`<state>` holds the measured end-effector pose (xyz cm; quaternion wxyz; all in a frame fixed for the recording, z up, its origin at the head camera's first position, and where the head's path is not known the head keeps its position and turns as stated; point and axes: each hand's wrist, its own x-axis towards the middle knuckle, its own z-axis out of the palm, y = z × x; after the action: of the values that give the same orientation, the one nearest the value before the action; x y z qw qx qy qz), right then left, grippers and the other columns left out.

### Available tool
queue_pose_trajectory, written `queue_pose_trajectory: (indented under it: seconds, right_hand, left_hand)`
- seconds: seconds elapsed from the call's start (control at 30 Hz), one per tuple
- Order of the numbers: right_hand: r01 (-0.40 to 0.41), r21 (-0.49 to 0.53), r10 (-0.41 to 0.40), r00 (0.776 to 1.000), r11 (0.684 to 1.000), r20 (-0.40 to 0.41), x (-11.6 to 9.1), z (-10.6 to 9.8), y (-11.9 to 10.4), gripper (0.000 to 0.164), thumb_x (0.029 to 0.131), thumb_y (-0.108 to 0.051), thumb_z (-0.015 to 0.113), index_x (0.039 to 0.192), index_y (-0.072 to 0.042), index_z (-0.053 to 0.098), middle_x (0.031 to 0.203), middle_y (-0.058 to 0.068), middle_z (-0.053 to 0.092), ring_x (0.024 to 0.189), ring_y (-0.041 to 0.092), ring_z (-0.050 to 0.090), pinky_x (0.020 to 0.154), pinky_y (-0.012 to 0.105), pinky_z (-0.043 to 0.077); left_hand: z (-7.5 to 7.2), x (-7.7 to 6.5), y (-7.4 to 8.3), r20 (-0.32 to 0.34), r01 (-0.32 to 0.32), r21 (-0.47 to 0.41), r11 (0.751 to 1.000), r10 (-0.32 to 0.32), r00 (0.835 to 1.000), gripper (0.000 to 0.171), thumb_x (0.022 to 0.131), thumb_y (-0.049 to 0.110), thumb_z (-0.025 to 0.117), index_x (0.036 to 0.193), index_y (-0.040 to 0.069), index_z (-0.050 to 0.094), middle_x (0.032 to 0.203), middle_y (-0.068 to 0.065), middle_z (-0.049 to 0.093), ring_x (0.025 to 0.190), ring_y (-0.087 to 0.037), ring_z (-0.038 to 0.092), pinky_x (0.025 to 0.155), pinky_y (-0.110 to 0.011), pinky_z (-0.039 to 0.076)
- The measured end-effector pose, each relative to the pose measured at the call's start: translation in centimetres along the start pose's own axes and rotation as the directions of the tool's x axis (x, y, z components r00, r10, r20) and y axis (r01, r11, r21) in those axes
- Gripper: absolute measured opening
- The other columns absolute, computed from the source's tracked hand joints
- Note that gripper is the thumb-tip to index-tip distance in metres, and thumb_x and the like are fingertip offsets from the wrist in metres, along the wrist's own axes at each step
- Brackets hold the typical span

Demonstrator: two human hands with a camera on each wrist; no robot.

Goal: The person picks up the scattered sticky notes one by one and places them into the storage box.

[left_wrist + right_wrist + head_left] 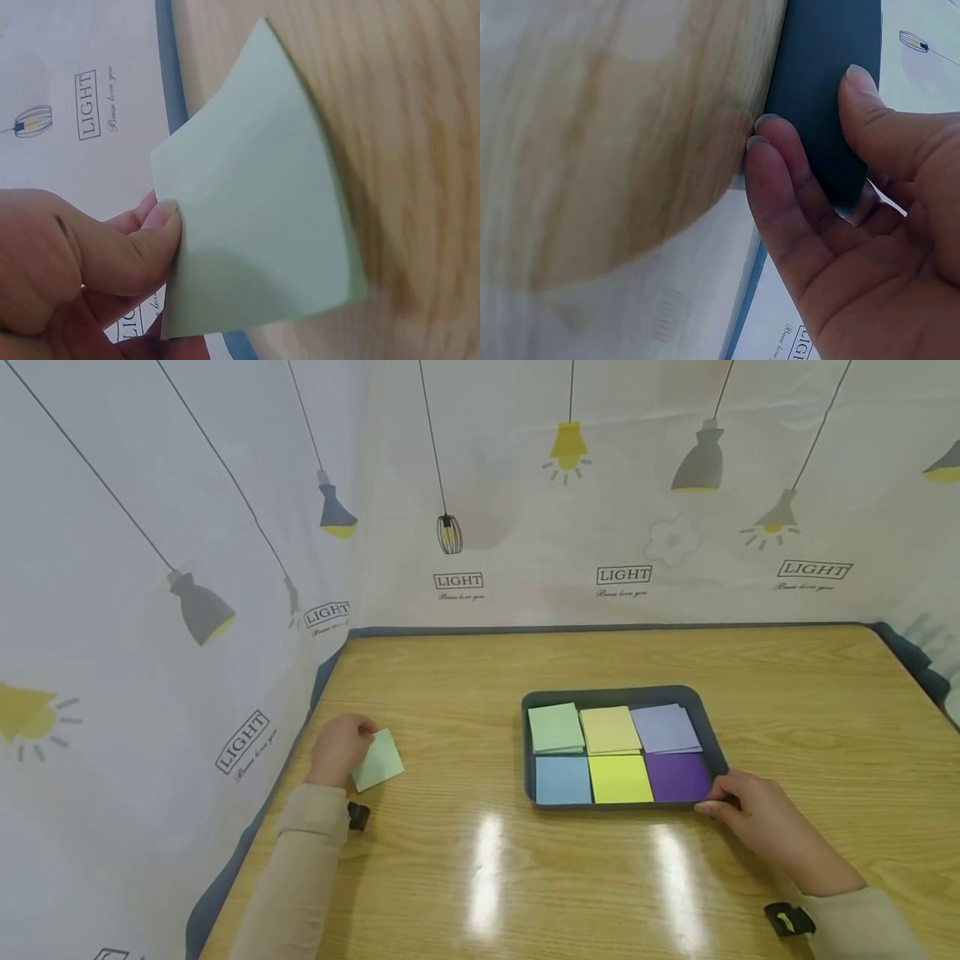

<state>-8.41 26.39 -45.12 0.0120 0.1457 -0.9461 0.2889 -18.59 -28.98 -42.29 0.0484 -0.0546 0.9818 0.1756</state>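
Note:
A light green sticky note is pinched along one edge by my left hand at the table's left side. In the left wrist view my thumb presses on the face of the note, which bows slightly. My right hand grips the near right corner of a dark tray, thumb on one side and fingers on the other. Inside the tray lie two rows of square notes: green, pale yellow and lavender behind, blue, bright yellow and purple in front.
The wood-grain table spreads around the tray and both hands. A white curtain printed with lamps hangs behind and along the left. Each wrist wears a black strap, the right one showing a yellow mark.

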Motion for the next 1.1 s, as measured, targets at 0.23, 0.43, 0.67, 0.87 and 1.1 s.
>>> queue_pose_trajectory:
  seconds: [0.23, 0.43, 0.67, 0.87, 1.1]
  right_hand:
    - [0.002, 0.000, -0.002, 1.000, 1.000, -0.006, 0.0, 0.1, -0.1, 0.019, 0.078, -0.018, 0.070, 0.065, -0.018, 0.057, 0.066, -0.003, 0.047, 0.059, 0.010, 0.039, 0.050, 0.026, 0.036]
    - [0.020, -0.006, -0.020, 0.999, 1.000, -0.032, -0.1, 0.3, 0.0, 0.020, 0.077, -0.019, 0.070, 0.064, -0.020, 0.056, 0.065, -0.004, 0.045, 0.058, 0.008, 0.038, 0.049, 0.026, 0.035]
    - [0.009, -0.011, -0.009, 1.000, 1.000, -0.014, 0.0, 0.2, 0.1, 0.018, 0.078, -0.017, 0.070, 0.065, -0.019, 0.057, 0.066, -0.003, 0.047, 0.059, 0.009, 0.040, 0.050, 0.027, 0.037]
    - [0.024, -0.007, -0.024, 0.999, 1.000, -0.028, -0.1, 0.2, 0.0, 0.019, 0.078, -0.018, 0.070, 0.065, -0.019, 0.056, 0.066, -0.004, 0.045, 0.058, 0.008, 0.039, 0.049, 0.026, 0.036]
    - [0.017, -0.009, -0.017, 1.000, 1.000, -0.023, -0.1, 0.2, -0.1, 0.019, 0.077, -0.018, 0.070, 0.065, -0.019, 0.056, 0.066, -0.004, 0.046, 0.059, 0.008, 0.040, 0.050, 0.026, 0.037]
  left_hand:
    - [-0.2, 0.1, 2.0, 0.059, -0.056, -0.020, 0.998, 0.057, 0.997, 0.020, 0.087, 0.010, 0.058, 0.104, 0.007, 0.068, 0.107, -0.015, 0.066, 0.090, -0.025, 0.057, 0.077, -0.043, 0.050]
    - [-0.3, 0.2, 3.8, 0.064, -0.118, -0.025, 0.993, 0.120, 0.991, 0.018, 0.086, 0.009, 0.059, 0.101, 0.006, 0.069, 0.104, -0.013, 0.066, 0.089, -0.024, 0.056, 0.080, -0.043, 0.049]
    - [0.3, 0.4, 5.4, 0.077, -0.151, -0.076, 0.986, 0.157, 0.985, 0.018, 0.087, 0.008, 0.058, 0.101, 0.008, 0.069, 0.106, -0.011, 0.067, 0.089, -0.022, 0.056, 0.079, -0.040, 0.051]
    - [0.2, 0.3, 7.4, 0.089, -0.193, -0.097, 0.976, 0.202, 0.975, 0.015, 0.088, 0.008, 0.058, 0.098, 0.009, 0.069, 0.102, -0.009, 0.066, 0.089, -0.021, 0.055, 0.079, -0.040, 0.050]
    - [0.3, 0.5, 10.4, 0.097, -0.246, -0.115, 0.962, 0.258, 0.961, 0.014, 0.089, 0.010, 0.058, 0.096, 0.012, 0.069, 0.102, -0.006, 0.066, 0.089, -0.019, 0.054, 0.079, -0.039, 0.050]
